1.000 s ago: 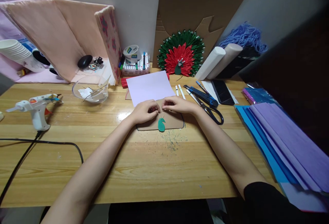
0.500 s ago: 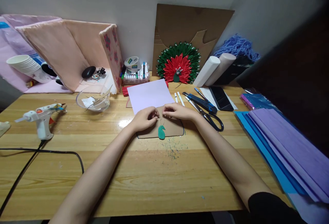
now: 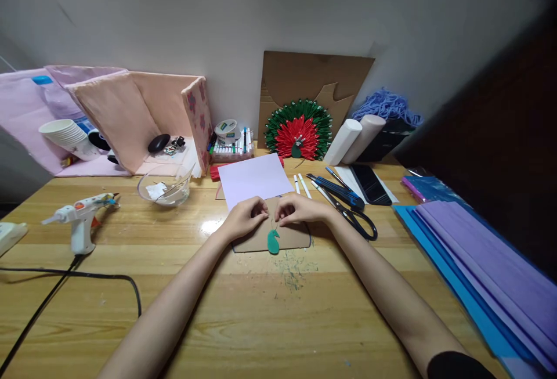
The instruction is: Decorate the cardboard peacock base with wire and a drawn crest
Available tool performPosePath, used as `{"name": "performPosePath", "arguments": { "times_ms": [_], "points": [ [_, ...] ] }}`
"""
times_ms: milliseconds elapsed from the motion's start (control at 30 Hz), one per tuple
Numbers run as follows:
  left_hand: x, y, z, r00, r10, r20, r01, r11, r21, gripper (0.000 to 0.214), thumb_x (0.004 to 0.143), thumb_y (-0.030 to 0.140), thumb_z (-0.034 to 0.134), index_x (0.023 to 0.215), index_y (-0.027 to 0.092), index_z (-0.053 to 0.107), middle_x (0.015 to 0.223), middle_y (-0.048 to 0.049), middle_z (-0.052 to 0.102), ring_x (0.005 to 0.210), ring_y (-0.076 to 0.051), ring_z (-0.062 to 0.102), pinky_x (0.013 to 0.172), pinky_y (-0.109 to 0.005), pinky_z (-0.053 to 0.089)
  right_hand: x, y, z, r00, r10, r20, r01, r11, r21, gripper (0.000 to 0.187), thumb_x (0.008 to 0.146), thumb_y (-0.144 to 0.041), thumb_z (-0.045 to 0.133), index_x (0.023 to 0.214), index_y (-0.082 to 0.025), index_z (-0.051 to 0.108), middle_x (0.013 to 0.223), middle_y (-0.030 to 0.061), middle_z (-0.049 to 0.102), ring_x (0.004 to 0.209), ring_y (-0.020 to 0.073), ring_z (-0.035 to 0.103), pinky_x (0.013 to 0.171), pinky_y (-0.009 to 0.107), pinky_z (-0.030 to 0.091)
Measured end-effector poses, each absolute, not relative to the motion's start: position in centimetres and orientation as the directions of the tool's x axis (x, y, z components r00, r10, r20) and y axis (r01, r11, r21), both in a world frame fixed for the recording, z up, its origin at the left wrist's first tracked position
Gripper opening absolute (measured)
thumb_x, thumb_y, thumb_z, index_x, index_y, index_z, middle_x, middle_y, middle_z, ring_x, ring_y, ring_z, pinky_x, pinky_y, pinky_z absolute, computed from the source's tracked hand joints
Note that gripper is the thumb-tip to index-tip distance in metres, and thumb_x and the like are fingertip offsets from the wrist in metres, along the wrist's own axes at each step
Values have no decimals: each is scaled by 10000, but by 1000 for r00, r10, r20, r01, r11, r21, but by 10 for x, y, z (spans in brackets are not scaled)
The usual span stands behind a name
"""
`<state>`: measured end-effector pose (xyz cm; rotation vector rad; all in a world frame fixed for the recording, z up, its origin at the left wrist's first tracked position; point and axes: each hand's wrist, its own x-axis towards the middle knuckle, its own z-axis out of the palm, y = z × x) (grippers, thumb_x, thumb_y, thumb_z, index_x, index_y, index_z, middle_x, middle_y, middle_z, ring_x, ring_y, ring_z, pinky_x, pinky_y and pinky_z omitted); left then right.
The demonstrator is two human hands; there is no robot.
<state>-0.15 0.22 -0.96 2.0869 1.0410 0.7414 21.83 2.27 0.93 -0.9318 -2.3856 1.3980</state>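
My left hand (image 3: 244,218) and my right hand (image 3: 300,209) rest close together on a brown cardboard piece (image 3: 295,236) in the middle of the wooden table (image 3: 261,309). The fingers of both hands are curled and pinched toward each other over something small that I cannot make out. A small teal peacock-shaped cutout (image 3: 272,241) lies on the cardboard just below my fingertips. A pale lilac sheet of paper (image 3: 253,177) lies just behind my hands.
A glue gun (image 3: 82,219) with its black cable stands at the left, a clear bowl (image 3: 165,188) behind it. Scissors (image 3: 357,220), pens, a phone (image 3: 370,184) and coloured paper sheets (image 3: 478,263) lie at the right. A red-green peacock fan (image 3: 299,130) leans on cardboard at the back.
The view has tilted upward, so everything sits lower in the picture. My hands stay pinched together on the cardboard with little movement.
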Motion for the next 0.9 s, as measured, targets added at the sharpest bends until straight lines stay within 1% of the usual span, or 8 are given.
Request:
{"name": "performPosePath", "arguments": {
  "times_ms": [167,333,433,500,600,667,767,900],
  "points": [
    [-2,4,-11,482,847,222,381,-431,818,165,810,311,548,896,174,583,793,-13,617,700,-128,535,641,-246,407,215,22,10,-790,608,-76,416,440,-796,109,784,-211,607,804,-136,682,776,33,644,733,138,566,667,237,418],
    [-4,3,-9,484,832,269,414,-489,767,193,850,336,497,860,176,606,829,-29,619,744,-138,541,676,-258,407,217,21,14,-811,577,-95,454,518,-725,122,824,-185,542,813,-145,656,792,33,618,756,146,552,693,252,414],
    [-4,0,-6,495,816,300,459,-539,707,187,864,321,475,853,177,595,800,-22,599,701,-131,523,648,-255,398,219,21,16,-783,614,-102,483,496,-722,126,837,-221,531,797,-149,626,785,32,596,754,148,532,697,260,410],
    [-3,-3,-3,502,791,350,505,-597,624,175,868,302,465,858,177,586,806,-26,586,713,-137,522,659,-264,398,220,20,17,-737,670,-93,481,422,-768,145,845,-268,526,794,-154,598,793,31,580,758,147,522,699,264,408],
    [-1,-7,1,519,731,442,559,-682,472,157,862,281,473,912,175,577,881,-50,590,808,-166,539,723,-295,404,219,18,17,-684,717,-138,395,204,-896,178,847,-333,521,810,-161,549,762,13,557,711,131,522,656,256,411],
    [0,-8,1,524,692,497,571,-718,398,176,854,282,493,968,174,571,932,-64,596,853,-180,544,746,-307,407,218,17,17,-663,729,-171,325,75,-943,205,826,-364,552,811,-160,537,706,-10,535,647,112,510,606,239,400],
    [1,-7,-2,520,624,583,582,-759,293,186,854,283,506,993,182,576,943,-65,610,845,-179,554,720,-300,407,215,16,17,-614,768,-183,259,-23,-966,243,769,-380,631,793,-150,557,648,-32,513,582,85,482,557,218,378],
    [3,-6,-4,504,542,673,603,-778,175,124,874,241,490,920,201,597,846,-33,638,768,-154,567,679,-280,388,210,12,20,-559,797,-228,154,-170,-973,270,716,-385,691,803,-150,591,681,-23,569,573,71,516,555,207,404]
  ]
}}
